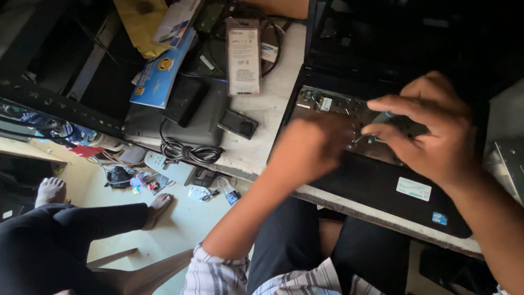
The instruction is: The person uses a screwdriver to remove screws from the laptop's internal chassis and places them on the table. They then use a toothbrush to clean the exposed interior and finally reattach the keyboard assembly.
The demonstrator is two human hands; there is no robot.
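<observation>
Pinching something small, I think, my right hand (436, 128) has thumb and forefinger nearly closed over the opened laptop (376, 180); blur hides what's between them. My left hand (311, 147) hovers just beside it, fingers curled, grip unclear. Under both hands the keyboard bay lies stripped to bare metal. Left of them, a white worktop (262, 117) carries a coiled cable (188, 150).

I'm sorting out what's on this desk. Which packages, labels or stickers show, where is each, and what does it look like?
Tall blister pack: desk top centre, upright rectangle, white card, red trim.
Blue booklet: left of it, tilted, blue cover with a yellow emblem.
Yellow envelope: top left, crumpled.
Pale sticker: laptop palm rest, below the right hand, whitish rectangle.
Small blue sticker: laptop's near corner, square.
</observation>
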